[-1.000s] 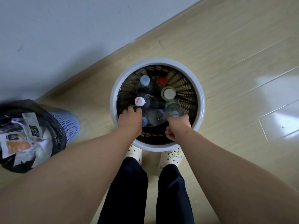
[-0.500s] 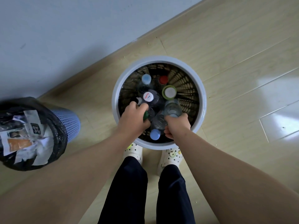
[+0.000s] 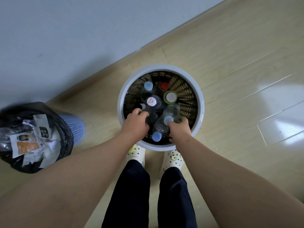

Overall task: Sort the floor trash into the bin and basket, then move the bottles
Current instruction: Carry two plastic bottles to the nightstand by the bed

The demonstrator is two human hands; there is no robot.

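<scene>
Left hand [image 3: 135,125] grasps a half-hidden dark bottle [image 3: 152,118]; right hand [image 3: 180,130] grasps a clear bottle [image 3: 171,111].

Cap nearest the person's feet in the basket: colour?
Blue cap, on a clear bottle; head view.

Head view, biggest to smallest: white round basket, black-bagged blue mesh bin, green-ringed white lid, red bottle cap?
1. White round basket and black-bagged blue mesh bin: near alike, the bin cut off by the frame, so unranked.
2. Green-ringed white lid.
3. Red bottle cap.
</scene>
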